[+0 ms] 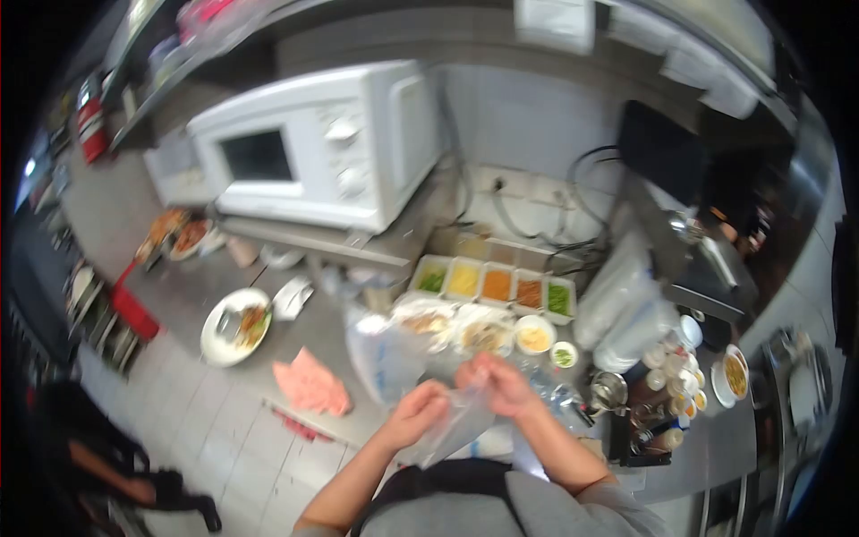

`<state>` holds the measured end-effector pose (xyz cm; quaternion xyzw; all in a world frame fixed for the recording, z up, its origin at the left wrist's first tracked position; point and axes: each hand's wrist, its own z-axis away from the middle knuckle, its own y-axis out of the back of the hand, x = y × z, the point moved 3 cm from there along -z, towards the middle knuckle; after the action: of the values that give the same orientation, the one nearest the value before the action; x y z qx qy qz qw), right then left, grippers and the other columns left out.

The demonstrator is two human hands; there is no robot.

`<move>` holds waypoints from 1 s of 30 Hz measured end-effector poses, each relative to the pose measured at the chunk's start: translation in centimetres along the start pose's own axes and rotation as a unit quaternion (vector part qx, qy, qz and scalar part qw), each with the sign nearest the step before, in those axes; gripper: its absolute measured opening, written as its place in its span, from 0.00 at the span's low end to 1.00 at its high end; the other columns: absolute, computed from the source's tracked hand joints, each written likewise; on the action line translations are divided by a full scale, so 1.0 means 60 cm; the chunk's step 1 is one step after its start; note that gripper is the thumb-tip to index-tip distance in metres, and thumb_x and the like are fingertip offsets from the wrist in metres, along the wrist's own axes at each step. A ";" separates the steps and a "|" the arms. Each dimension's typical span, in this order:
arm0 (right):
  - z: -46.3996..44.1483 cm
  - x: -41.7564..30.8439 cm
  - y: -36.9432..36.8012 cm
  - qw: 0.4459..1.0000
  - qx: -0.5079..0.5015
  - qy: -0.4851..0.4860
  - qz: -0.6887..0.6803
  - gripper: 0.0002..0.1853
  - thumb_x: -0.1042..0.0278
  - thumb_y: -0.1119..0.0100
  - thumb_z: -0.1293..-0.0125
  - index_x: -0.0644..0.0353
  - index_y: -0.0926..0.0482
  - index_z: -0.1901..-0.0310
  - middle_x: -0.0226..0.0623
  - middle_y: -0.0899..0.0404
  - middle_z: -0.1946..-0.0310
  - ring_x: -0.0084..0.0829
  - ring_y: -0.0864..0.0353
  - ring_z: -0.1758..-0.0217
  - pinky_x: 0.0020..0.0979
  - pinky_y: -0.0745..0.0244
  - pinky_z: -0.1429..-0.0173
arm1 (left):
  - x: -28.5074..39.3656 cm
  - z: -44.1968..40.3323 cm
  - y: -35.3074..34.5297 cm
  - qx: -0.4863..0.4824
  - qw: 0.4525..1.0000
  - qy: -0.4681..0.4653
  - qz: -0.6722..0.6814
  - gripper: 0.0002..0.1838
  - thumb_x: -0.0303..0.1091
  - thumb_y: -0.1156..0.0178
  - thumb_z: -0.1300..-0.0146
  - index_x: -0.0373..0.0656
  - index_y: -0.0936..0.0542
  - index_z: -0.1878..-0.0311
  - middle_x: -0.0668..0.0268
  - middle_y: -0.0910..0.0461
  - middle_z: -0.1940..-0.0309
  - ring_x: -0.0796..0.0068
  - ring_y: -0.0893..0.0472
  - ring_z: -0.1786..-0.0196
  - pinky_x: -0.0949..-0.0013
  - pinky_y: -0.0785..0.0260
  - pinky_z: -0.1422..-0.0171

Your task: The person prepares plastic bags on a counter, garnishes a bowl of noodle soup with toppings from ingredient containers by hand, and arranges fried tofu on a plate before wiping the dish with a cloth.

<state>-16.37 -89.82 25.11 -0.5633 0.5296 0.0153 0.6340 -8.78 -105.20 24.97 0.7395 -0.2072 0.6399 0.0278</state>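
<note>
A clear plastic bag (458, 426) hangs between my two hands, close to my body at the counter's front edge. My right hand (503, 385) pinches the bag's upper edge. On the other side, my left hand (419, 413) has its fingers closed at the bag's edge. Just beyond the hands lie two open wrappings with food, the nearer-to-right one (484, 333) holding something greyish. Beside it stand a bowl of yellow shreds (534, 336) and a small cup of chopped greens (564, 355). A clear plastic bottle (557, 394) lies to the right of my right hand.
A row of topping tubs (497, 285) lines the back. The microwave (313, 148) sits on a raised shelf. Left are a plate of leftover food (220, 345) and a pink cloth (311, 383). Bottles (658, 394) and a metal jug (608, 391) crowd the right. Another person (98, 456) is at lower left.
</note>
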 end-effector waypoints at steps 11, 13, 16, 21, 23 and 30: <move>-0.133 -0.058 -0.094 0.935 0.032 0.025 0.352 0.08 0.63 0.43 0.37 0.56 0.28 0.70 0.18 0.30 0.76 0.11 0.33 0.72 0.17 0.39 0.69 | 0.167 -0.016 0.117 0.199 0.970 -0.137 -0.022 0.09 0.36 0.44 0.36 0.42 0.27 0.68 0.72 0.27 0.78 0.84 0.28 0.74 0.77 0.33 0.66; -0.183 -0.058 -0.090 0.924 0.084 0.067 0.367 0.09 0.62 0.43 0.37 0.56 0.28 0.69 0.18 0.31 0.76 0.12 0.34 0.73 0.17 0.39 0.70 | 0.157 -0.041 0.164 0.233 0.968 -0.095 0.021 0.09 0.37 0.43 0.36 0.43 0.26 0.68 0.73 0.26 0.77 0.85 0.28 0.75 0.77 0.34 0.68; -0.211 0.016 -0.021 0.843 0.159 -0.017 0.513 0.09 0.61 0.45 0.35 0.58 0.25 0.63 0.23 0.27 0.73 0.16 0.30 0.72 0.20 0.35 0.69 | 0.086 -0.027 0.209 0.377 0.926 0.000 0.032 0.07 0.37 0.43 0.37 0.44 0.24 0.67 0.75 0.26 0.77 0.86 0.29 0.76 0.77 0.34 0.70; -0.172 0.187 0.108 0.904 0.270 -0.059 0.326 0.16 0.64 0.51 0.35 0.62 0.28 0.49 0.37 0.23 0.61 0.28 0.23 0.60 0.28 0.27 0.61 | -0.217 0.011 0.264 0.376 0.899 0.157 0.158 0.10 0.43 0.43 0.38 0.47 0.23 0.64 0.75 0.26 0.79 0.84 0.29 0.79 0.77 0.36 0.76; -0.168 0.204 0.125 0.900 0.282 -0.100 0.316 0.18 0.64 0.50 0.35 0.63 0.31 0.46 0.38 0.24 0.58 0.28 0.23 0.58 0.30 0.27 0.59 | -0.220 0.010 0.266 0.377 0.908 0.142 0.113 0.12 0.44 0.44 0.37 0.44 0.24 0.64 0.73 0.26 0.79 0.82 0.29 0.81 0.75 0.36 0.76; -0.100 0.192 0.203 0.878 0.357 -0.063 0.312 0.14 0.61 0.53 0.34 0.60 0.29 0.52 0.37 0.25 0.62 0.33 0.23 0.62 0.33 0.24 0.60 | -0.098 0.042 0.477 0.536 0.781 -0.044 -0.319 0.16 0.41 0.41 0.40 0.35 0.26 0.63 0.60 0.26 0.75 0.72 0.26 0.72 0.68 0.33 0.66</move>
<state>-22.75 -96.41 9.82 -0.1026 0.6064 0.0575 0.7864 -16.77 -130.50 12.46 0.6865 0.4157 0.5690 -0.1793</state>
